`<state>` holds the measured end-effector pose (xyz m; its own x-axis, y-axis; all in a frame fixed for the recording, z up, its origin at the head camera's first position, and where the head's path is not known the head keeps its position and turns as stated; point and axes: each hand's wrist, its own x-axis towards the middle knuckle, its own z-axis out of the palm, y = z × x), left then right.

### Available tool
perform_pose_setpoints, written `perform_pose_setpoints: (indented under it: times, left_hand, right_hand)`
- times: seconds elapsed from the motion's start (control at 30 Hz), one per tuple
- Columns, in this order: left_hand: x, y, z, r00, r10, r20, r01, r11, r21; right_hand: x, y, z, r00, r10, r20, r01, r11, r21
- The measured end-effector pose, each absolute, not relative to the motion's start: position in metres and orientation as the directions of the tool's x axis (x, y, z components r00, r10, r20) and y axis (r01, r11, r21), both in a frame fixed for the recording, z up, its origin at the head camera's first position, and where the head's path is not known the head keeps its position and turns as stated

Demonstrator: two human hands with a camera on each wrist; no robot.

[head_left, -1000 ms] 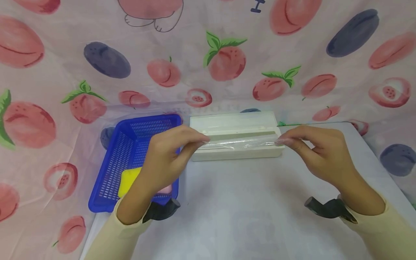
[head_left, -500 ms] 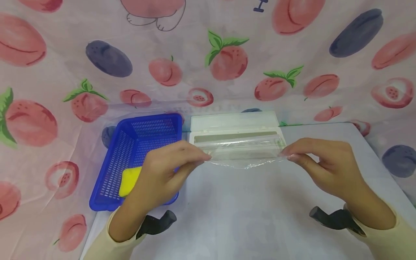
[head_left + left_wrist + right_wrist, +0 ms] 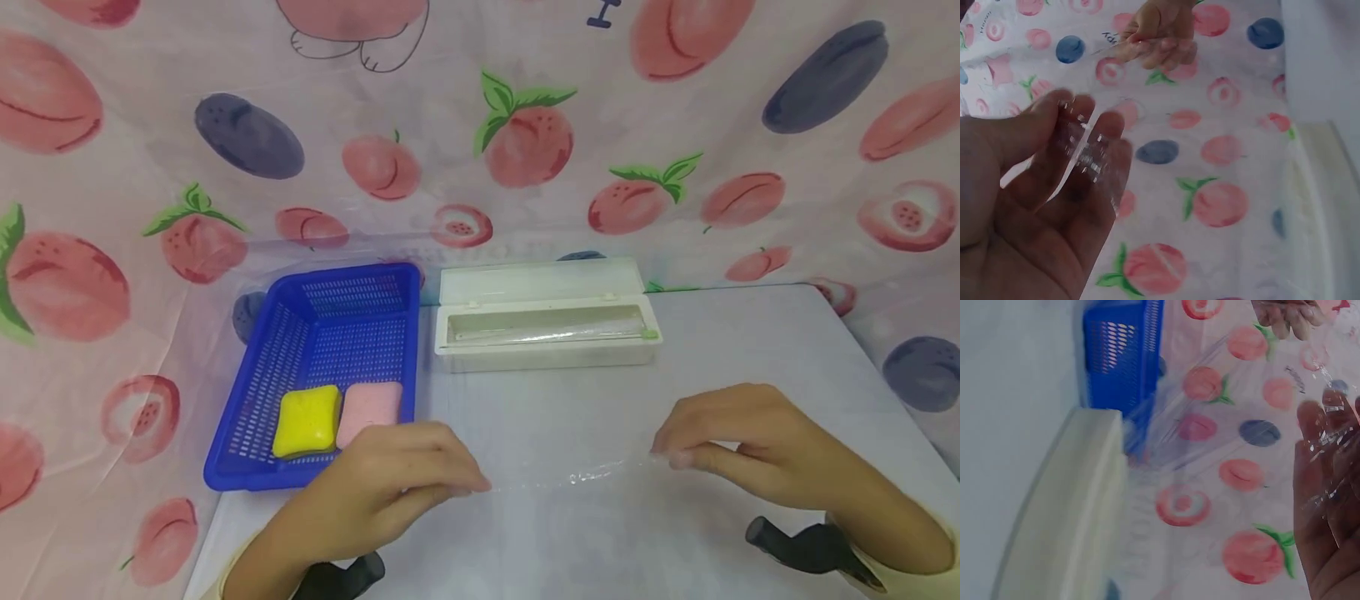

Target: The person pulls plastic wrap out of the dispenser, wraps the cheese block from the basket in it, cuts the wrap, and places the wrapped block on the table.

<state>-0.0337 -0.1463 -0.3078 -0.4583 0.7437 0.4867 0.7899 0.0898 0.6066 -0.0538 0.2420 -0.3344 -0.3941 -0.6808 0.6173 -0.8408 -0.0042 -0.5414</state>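
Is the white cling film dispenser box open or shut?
Open: the dispenser box has its lid tipped back, exposing the film roll inside.

White table [image 3: 750, 350], blue basket [image 3: 262, 392], seemingly film-roll dispenser box [image 3: 547, 354]

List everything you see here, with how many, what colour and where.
Clear plastic film sheet: one, transparent, stretched between both hands above the table.
White plastic film dispenser box: one, lid open, at the table's back centre.
Blue perforated plastic basket: one, left of the box.
Yellow square sponge: one, in the basket's near end.
Pink square sponge: one, beside the yellow one, on its right.
Pale grey table: one.
Peach-print fabric backdrop: one, behind and on both sides.
Left hand: pinches the film's left edge.
Right hand: pinches its right edge.
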Motion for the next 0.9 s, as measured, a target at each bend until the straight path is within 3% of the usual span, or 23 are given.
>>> perform_pose_setpoints:
  times: [0.3, 0.47, 0.63, 0.73, 0.9]
  left_hand:
    - [-0.02, -0.145, -0.385, -0.441, 0.868, 0.23, 0.636, 0.121, 0.762]
    - [-0.018, -0.137, -0.431, -0.421, 0.903, 0.087, 0.597, 0.204, 0.776]
    - [-0.019, -0.129, -0.469, -0.414, 0.91, -0.027, 0.637, 0.311, 0.705]
    - [-0.014, -0.125, -0.48, -0.439, 0.896, -0.066, 0.68, 0.379, 0.627]
    - [-0.005, -0.123, -0.467, -0.506, 0.818, -0.272, 0.534, 0.545, 0.646]
  right_hand:
    - [-0.036, 0.238, -0.392, -0.432, -0.873, 0.227, -0.624, 0.108, -0.774]
    - [-0.032, 0.233, -0.426, -0.421, -0.888, 0.183, -0.644, 0.151, -0.75]
    - [-0.027, 0.231, -0.454, -0.443, -0.894, 0.064, -0.669, 0.281, -0.688]
    - [-0.021, 0.231, -0.464, -0.459, -0.887, -0.044, -0.67, 0.378, -0.639]
    - [-0.014, 0.237, -0.46, -0.51, -0.851, -0.129, -0.615, 0.465, -0.637]
